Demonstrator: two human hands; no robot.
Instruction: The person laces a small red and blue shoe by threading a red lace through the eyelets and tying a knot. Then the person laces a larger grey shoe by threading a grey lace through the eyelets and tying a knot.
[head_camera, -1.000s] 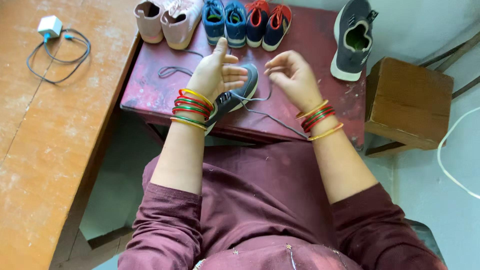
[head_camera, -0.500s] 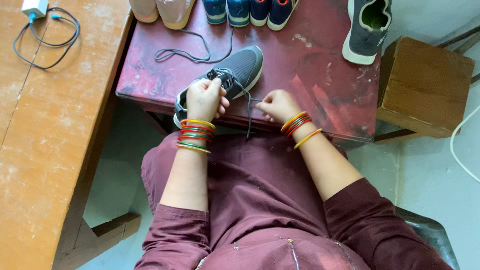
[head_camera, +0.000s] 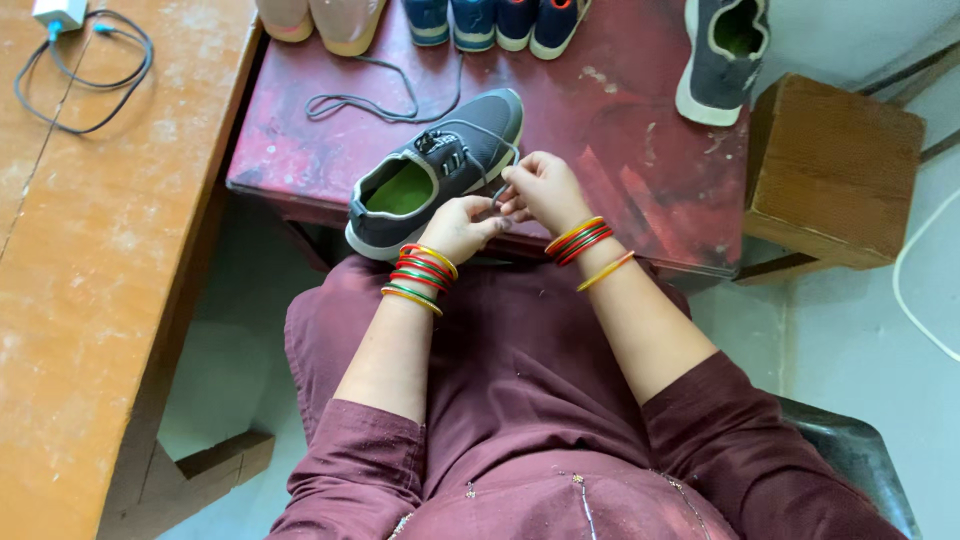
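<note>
1. Shoe (head_camera: 440, 170) lies sideways at bench (head_camera: 620, 190) front edge
2. Left hand (head_camera: 462, 225) and right hand (head_camera: 535, 188) grips pinch lace (head_camera: 497, 190)
3. Risk: hard pull may drag shoe off edge

Grey shoe (head_camera: 440, 170) with green insole, upright, partly laced, near red table's front edge

No packages, labels, signs or screens show anywhere on the red tabletop (head_camera: 640, 190) or the wooden one beside it.

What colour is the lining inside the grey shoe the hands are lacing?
Green; the head view looks straight down into the grey shoe.
</note>
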